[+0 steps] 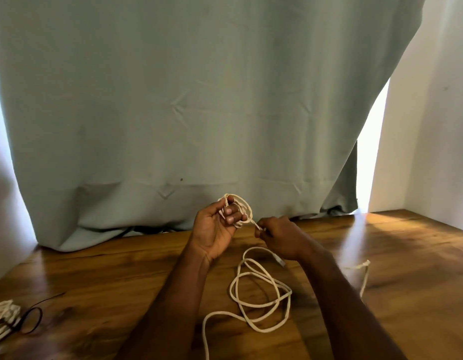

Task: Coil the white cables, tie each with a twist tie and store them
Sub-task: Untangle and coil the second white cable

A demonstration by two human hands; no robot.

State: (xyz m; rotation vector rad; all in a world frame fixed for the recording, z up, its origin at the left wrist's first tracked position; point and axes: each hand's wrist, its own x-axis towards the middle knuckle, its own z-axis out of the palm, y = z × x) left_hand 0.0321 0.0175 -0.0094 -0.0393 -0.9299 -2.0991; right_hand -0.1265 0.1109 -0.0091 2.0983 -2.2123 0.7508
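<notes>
My left hand (pixel 215 229) is raised palm up over the wooden table (pixel 121 276), its fingers curled round a small coil of white cable (pixel 242 203). Just to the right, my right hand (pixel 279 237) pinches the free strand of that cable where it leaves the coil. Below my hands a second white cable (pixel 261 289) lies in loose loops on the table, its plug end near my right wrist. A short pale piece, perhaps a twist tie (pixel 364 274), lies to the right.
A bundle of white cable (pixel 3 320) with a thin black tie (pixel 30 319) sits at the table's left front corner. A grey-green curtain (pixel 199 100) hangs behind the table down to its back edge. White walls stand at both sides.
</notes>
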